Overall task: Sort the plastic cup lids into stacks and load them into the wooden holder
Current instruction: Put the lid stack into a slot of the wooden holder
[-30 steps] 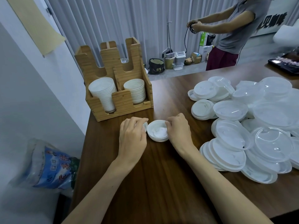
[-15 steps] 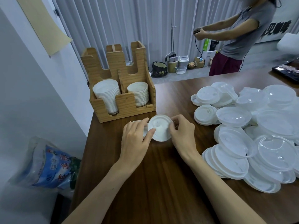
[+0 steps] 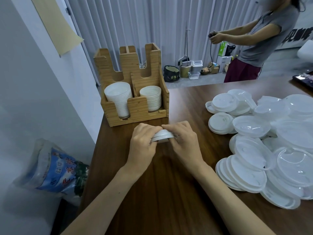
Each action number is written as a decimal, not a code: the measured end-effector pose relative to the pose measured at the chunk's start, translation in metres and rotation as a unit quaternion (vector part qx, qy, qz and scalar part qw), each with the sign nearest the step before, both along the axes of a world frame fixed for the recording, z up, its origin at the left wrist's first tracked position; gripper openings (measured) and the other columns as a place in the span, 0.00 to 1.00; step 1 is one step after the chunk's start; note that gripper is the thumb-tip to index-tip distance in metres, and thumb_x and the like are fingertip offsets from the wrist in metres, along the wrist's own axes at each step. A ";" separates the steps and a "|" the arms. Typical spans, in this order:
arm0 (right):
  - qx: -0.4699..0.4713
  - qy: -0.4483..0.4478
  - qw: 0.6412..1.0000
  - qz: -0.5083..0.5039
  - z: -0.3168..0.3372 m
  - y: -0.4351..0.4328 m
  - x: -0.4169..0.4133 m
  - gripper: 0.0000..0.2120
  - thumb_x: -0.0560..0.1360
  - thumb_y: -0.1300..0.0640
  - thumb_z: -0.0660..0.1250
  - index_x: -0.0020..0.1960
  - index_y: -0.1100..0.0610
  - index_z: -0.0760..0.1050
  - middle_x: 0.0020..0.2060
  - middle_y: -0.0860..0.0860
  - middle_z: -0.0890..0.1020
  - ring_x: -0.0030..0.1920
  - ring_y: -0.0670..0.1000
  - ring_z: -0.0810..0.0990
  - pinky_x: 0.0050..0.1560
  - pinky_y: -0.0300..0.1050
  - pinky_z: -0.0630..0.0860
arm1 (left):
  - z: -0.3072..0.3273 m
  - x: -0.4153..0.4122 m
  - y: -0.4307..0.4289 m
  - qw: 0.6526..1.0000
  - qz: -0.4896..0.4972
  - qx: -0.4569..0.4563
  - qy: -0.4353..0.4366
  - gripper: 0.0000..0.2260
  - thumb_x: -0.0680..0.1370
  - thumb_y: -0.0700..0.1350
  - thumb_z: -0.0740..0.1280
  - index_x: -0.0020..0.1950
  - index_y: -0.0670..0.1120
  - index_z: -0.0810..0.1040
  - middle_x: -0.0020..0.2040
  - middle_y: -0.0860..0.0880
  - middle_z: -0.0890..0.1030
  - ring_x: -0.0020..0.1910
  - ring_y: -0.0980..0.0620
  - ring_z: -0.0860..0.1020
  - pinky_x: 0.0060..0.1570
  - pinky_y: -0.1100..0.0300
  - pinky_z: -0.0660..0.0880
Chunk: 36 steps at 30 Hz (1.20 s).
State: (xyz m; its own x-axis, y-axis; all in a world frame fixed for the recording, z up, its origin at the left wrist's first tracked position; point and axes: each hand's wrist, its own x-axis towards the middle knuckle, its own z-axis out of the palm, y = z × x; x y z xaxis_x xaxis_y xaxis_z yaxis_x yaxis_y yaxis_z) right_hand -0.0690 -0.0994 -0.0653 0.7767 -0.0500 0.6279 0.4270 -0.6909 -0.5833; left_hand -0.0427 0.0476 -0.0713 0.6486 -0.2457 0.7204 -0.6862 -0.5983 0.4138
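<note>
a small stack of round white plastic lids [image 3: 162,136] is held tilted between the two hands, low over the dark brown wooden table [image 3: 160,192] and just in front of the pale wooden holder [image 3: 137,108]. the left hand [image 3: 144,145] grips the stack from its left side with curled fingers. the right hand [image 3: 183,141] grips it from the right, and the fingertips of both nearly meet over the top. i cannot tell whether the stack's lower edge touches the table.

the holder's two front compartments are each partly loaded. a taller column of white lids [image 3: 118,97] stands in the left one and a shorter column of white lids [image 3: 150,99] in the right one, both with room above.

on the right of the table, well apart from the hands, lies a broad heap of loose white and clear plastic lids [image 3: 271,141] in several sizes. a few are in short stacks and most are jumbled. judging by that heap, the job is started but mostly still to do, and the held stack looks ready to go into a compartment.

a blue printed plastic bag [image 3: 54,168] sits below the table's left edge. another person in a grey shirt [image 3: 264,36] stands beyond the far side.
</note>
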 end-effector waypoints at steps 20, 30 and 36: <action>0.523 0.416 0.671 0.321 0.033 0.005 -0.002 0.31 0.79 0.39 0.52 0.70 0.61 0.68 0.64 0.64 0.75 0.65 0.62 0.74 0.63 0.59 0.73 | 0.012 -0.007 0.004 0.982 -0.044 -0.147 0.109 0.19 0.76 0.45 0.67 0.66 0.53 0.70 0.57 0.61 0.75 0.58 0.70 0.71 0.51 0.76 0.70; 0.675 0.373 0.592 0.233 0.020 0.006 0.001 0.31 0.77 0.36 0.55 0.60 0.62 0.76 0.50 0.60 0.81 0.50 0.54 0.81 0.48 0.44 0.80 | 0.007 -0.014 -0.013 0.991 -0.067 0.044 -0.106 0.10 0.73 0.49 0.72 0.46 0.42 0.82 0.46 0.47 0.78 0.49 0.50 0.73 0.58 0.54 0.68; 0.644 0.298 0.673 0.209 0.011 0.010 0.001 0.30 0.78 0.36 0.52 0.62 0.61 0.73 0.47 0.57 0.81 0.48 0.52 0.81 0.47 0.44 0.80 | 0.003 -0.022 -0.022 0.992 -0.117 -0.034 0.022 0.09 0.77 0.43 0.65 0.39 0.41 0.78 0.37 0.49 0.77 0.41 0.56 0.73 0.61 0.61 0.67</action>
